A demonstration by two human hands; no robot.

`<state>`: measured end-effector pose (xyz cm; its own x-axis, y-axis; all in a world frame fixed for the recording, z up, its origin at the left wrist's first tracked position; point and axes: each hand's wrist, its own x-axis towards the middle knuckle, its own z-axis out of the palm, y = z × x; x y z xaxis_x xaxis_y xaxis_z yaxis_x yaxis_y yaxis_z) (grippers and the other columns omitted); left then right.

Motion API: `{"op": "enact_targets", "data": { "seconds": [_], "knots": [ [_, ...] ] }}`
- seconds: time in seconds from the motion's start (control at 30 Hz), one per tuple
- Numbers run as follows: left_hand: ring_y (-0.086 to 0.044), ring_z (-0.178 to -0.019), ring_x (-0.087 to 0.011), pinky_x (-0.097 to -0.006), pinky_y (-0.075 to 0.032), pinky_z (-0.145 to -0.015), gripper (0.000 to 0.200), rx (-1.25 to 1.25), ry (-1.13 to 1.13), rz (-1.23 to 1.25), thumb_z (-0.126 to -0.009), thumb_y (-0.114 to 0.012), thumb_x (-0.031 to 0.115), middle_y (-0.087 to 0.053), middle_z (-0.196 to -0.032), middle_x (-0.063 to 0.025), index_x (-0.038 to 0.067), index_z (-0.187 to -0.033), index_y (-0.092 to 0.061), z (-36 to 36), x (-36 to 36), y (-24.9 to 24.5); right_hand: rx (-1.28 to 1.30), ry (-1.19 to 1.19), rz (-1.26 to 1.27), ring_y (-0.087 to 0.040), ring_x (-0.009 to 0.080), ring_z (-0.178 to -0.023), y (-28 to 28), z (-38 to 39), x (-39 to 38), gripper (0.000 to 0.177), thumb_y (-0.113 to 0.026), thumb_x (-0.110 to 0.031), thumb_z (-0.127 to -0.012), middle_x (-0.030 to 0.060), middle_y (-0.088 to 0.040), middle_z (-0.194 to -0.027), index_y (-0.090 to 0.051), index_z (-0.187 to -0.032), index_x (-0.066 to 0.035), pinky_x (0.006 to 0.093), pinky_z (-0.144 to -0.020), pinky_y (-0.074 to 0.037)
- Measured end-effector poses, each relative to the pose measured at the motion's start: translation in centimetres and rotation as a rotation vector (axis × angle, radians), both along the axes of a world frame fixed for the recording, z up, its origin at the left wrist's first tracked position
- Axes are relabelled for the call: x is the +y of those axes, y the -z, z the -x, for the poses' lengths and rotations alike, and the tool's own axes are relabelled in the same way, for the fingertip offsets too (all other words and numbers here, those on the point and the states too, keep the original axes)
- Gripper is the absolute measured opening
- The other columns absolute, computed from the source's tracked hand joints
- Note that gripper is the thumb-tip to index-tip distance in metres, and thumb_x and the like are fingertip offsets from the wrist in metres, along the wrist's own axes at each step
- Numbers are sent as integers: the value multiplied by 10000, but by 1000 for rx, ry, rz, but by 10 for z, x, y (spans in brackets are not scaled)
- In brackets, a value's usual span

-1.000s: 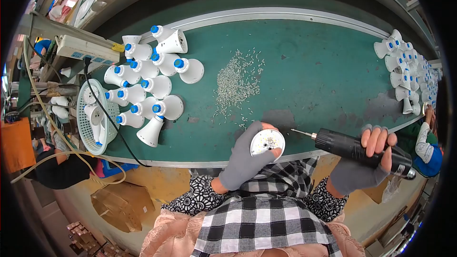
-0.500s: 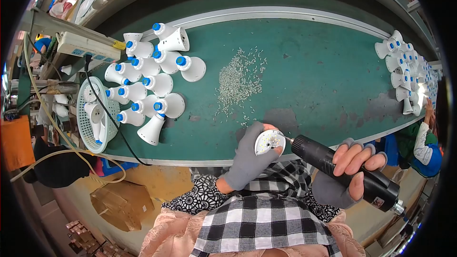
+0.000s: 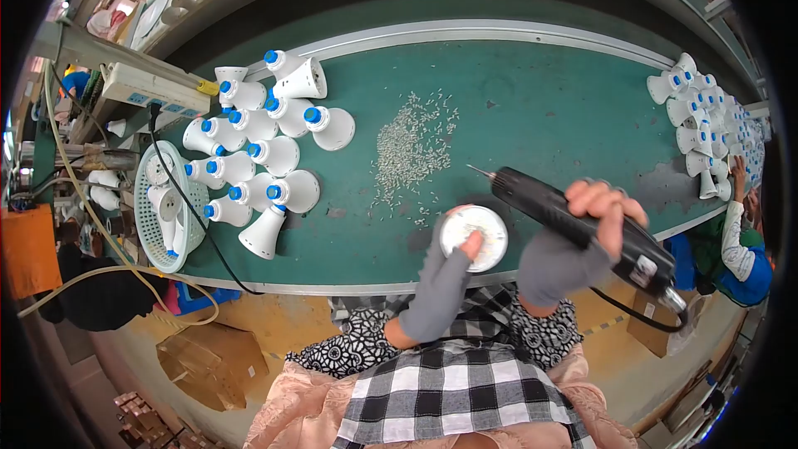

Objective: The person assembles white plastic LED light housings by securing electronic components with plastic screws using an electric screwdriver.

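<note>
The round white lamp piece point(image 3: 492, 238) is sitting in the grip of the gloved left hand point(image 3: 447, 273), just above the near edge of the green worktop point(image 3: 549, 108), and the thumb is pressing across its face. Over on the other side, the right hand point(image 3: 582, 256) is wrapping its fingers around a black power screwdriver point(image 3: 540, 202), whose bit is pointing up and left, clear of the piece. Beyond them, a heap of small silvery bits point(image 3: 411, 150) is spreading over the surface. Farther left, white lamp housings point(image 3: 334, 129) with blue caps are crowding beside a pale basket point(image 3: 198, 229) that is holding more white parts. Far right, another person's hand point(image 3: 738, 173) is showing beside a second cluster of housings point(image 3: 697, 129).
</note>
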<state>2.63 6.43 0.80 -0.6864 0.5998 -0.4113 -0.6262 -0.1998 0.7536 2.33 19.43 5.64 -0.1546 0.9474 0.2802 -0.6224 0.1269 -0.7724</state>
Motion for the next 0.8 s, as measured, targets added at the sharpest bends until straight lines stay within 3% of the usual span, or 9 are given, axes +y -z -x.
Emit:
{"op": "enact_targets", "data": {
  "seconds": [0.03, 0.1, 0.2, 0.3, 0.33, 0.53, 0.63, 0.73, 0.8],
  "knots": [
    [-467, -1254, -221, -359, -356, -1072, 581, -19, 46, -64, -949, -541, 195, -486, -1322, -142, -22, -1436, -312, 0, 4, -3, -19, 30, 7, -513, 155, -644, 1, 6, -1, 198, -528, -100, -851, 47, -494, -699, -444, -1023, -51, 330, -723, -453],
    [-463, -1218, -207, -327, -350, -1055, 557, 204, 63, -51, -1005, -463, 244, -490, -1296, -143, -23, -1450, -259, -6, 5, -9, 5, 2, 13, -511, 148, -650, 3, 5, 5, 191, -538, -114, -858, 34, -474, -686, -447, -1015, -55, 334, -716, -444],
    [-481, -1209, -197, -329, -371, -1045, 652, 406, 280, 74, -932, -612, 245, -498, -1311, -136, 6, -1447, -291, 6, -3, -21, 62, -7, 6, -510, 148, -667, 1, -1, 16, 179, -547, -126, -867, 25, -462, -704, -458, -1010, -62, 338, -715, -427],
    [-507, -1181, -181, -328, -416, -1002, 784, 374, 454, 101, -793, -774, 249, -511, -1304, -104, 46, -1420, -348, 17, -6, -20, 104, -30, 40, -509, 151, -665, 0, -5, 17, 155, -548, -126, -867, 26, -463, -729, -470, -992, -78, 337, -718, -423],
    [-533, -1135, -162, -322, -446, -962, 827, 457, 487, 157, -676, -859, 257, -540, -1242, -70, 75, -1353, -421, 18, -4, -16, 106, -48, 48, -506, 152, -664, 0, -6, 16, 149, -548, -126, -868, 26, -460, -733, -474, -989, -82, 337, -719, -422],
    [-524, -1132, -148, -302, -421, -977, 792, 241, 467, -70, -620, -889, 201, -531, -1209, -61, 59, -1278, -471, 14, -2, -10, 138, -102, 34, -469, 149, -652, 0, -13, 15, 134, -551, -124, -876, 24, -441, -734, -496, -993, -89, 334, -712, -409],
    [-539, -1110, -144, -294, -436, -960, 789, 414, 550, 42, -634, -881, 172, -542, -1176, -58, 69, -1290, -454, 22, -5, -20, 209, -152, 30, -443, 144, -639, -6, -21, 15, 142, -560, -127, -882, 17, -422, -730, -490, -999, -84, 328, -686, -391],
    [-557, -1082, -143, -289, -462, -926, 777, 541, 354, 242, -655, -870, 176, -553, -1151, -62, 68, -1292, -438, 22, -7, -21, 339, -231, -5, -427, 128, -622, -19, -45, 13, 193, -583, -149, -885, 4, -395, -722, -460, -1009, -68, 319, -654, -372],
    [-565, -1064, -142, -289, -475, -909, 757, 473, 253, 262, -661, -868, 178, -558, -1140, -64, 70, -1279, -445, 24, -8, -16, 346, -243, -65, -444, 107, -608, -30, -63, 11, 292, -637, -172, -863, -4, -392, -719, -400, -995, -66, 302, -641, -384]
  ]
}}
